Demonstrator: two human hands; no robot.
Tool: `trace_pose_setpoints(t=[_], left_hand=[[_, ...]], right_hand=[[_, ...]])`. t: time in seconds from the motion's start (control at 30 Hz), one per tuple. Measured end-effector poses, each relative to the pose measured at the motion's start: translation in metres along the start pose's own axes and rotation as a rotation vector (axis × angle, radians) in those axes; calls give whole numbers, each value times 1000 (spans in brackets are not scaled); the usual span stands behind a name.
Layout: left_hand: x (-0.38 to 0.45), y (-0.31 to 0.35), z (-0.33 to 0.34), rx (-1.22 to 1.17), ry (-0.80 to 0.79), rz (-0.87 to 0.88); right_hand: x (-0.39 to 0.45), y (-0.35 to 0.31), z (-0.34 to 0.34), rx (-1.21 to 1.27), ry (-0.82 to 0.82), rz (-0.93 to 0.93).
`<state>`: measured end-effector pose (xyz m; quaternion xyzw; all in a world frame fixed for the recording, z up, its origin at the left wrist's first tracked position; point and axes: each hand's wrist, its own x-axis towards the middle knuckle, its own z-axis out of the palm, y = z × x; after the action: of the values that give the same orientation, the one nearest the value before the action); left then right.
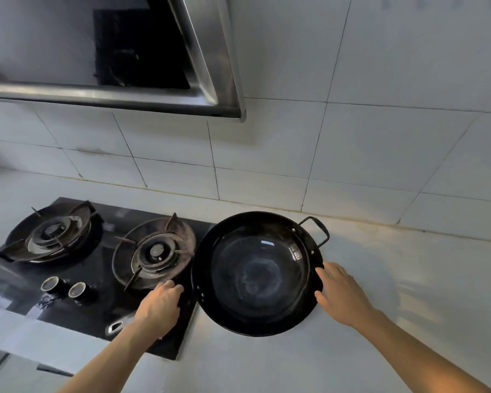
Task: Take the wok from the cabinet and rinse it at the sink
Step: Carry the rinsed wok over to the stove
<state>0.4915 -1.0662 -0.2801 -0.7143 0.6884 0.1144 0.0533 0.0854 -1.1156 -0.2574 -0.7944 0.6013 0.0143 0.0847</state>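
Observation:
A black round wok [257,272] with two loop handles sits upright over the white counter, just right of the gas hob. My left hand [160,306] is closed around the wok's left handle, which the fingers hide. My right hand [342,296] presses against the wok's right rim with fingers spread along its edge. The far loop handle [316,231] sticks out free at the upper right. The wok's inside looks bare and faintly scuffed. No sink or cabinet is in view.
A black glass gas hob [102,282] with two burners and two knobs [64,287] lies to the left. A steel range hood [142,100] hangs above it. White tiled wall [352,154] stands behind. White counter [394,279] stretches right.

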Motion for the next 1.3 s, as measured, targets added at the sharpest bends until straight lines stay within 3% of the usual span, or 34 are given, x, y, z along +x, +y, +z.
trace_pose_setpoints(t=[0.5,0.8,1.03,1.3], left_hand=[[-79,57,29,-362,-39,96],[-92,57,32,-450,-65,109],[-60,34,-2,-448,213,116],[14,10,-25,-525,210,-46]], right_hand=[[-64,-109,35,169,-61,182],[-79,-117,44,281,-14,263],[-66,-122,58,443,106,351],[-42,-108,75,806,171,539]])
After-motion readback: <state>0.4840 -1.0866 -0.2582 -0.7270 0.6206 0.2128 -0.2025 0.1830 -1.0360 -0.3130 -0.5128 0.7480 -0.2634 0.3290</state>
